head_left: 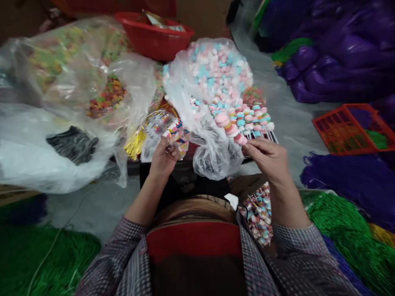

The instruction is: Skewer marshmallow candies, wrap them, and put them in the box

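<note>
Our right grip (268, 159) pinches the lower end of a candy skewer (228, 128), threaded mostly with pink pieces and pointing from our fingertips toward 10 o'clock. Our left grip (165, 158) is curled at the near edge of a brightly printed wrapper (177, 133); blur keeps us from telling whether it is pinched or only touched.

Reading from the middle of our view, the held skewer lies at 2 o'clock, with a row of candy skewers (254, 119) just beyond it, their white sticks toward us. At 12 to 1 o'clock on the counter (192, 151) sits an open clear bag of pink, white and blue candies (220, 68). Just beside the wrapper, at 9 o'clock, we have gold ties (135, 144).

Farther out, a clear bag of fruit-coloured candies (108, 96) fills 10 o'clock, a red basin (154, 39) stands at 11, and a white bag (21, 150) at 9 carries something dark and crumpled (73, 144). Off the counter we see an orange basket (342, 129) near 3, green strands (342, 222) at 4 and wrapped candies (259, 218) between 4 and 5.
</note>
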Motion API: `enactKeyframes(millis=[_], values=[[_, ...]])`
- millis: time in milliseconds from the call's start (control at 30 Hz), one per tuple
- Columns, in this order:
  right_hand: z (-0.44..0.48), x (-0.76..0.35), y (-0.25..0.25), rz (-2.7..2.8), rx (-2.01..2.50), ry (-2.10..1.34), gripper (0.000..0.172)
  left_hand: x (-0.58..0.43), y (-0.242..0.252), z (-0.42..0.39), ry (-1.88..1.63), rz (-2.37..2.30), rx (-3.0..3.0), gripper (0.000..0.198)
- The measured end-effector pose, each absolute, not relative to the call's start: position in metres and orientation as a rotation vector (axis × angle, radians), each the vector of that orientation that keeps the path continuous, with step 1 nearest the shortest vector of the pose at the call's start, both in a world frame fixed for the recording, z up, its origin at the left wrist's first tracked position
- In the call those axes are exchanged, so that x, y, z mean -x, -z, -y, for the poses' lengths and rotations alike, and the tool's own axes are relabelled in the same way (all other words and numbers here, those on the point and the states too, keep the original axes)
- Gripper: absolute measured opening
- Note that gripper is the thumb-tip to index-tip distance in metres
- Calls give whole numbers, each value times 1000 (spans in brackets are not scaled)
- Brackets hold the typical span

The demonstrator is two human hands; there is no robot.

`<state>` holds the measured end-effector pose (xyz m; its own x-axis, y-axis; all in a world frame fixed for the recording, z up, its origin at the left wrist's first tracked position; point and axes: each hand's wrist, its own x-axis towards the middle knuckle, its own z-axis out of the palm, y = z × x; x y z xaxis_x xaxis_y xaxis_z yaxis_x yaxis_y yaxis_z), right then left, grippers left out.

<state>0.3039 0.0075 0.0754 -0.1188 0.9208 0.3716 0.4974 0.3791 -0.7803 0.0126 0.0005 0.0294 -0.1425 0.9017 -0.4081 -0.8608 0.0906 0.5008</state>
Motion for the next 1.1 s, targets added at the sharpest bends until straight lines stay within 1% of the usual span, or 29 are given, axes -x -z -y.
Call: enactKeyframes(millis=[133,333,467,667,767,867,967,1100], values=[[5,-285,-84,1838,1125,-677,10,-13,-27,1,-1542,-812,-70,37],[5,-279,-86,2025,1083,-516,13,-11,-20,2,-1585,-801,-150,33],[6,-285,-86,2095,1118,-416,13,-9,-17,1,-1597,-835,-163,37],[9,-286,-87,2091,1207,-426,14,-13,-16,2,-1592,-977,-313,34],[11,-281,-84,2077,1260,-402,16,-15,-22,3,-1628,-996,-382,31],[14,-276,-75,2038,1290,-431,22,-17,-35,5,-1627,-952,-389,27],[17,-273,-65,1978,1305,-451,27,-18,-48,7,-1604,-911,-366,29],[20,-272,-56,1978,1240,-442,24,-17,-51,6,-1609,-883,-387,29]])
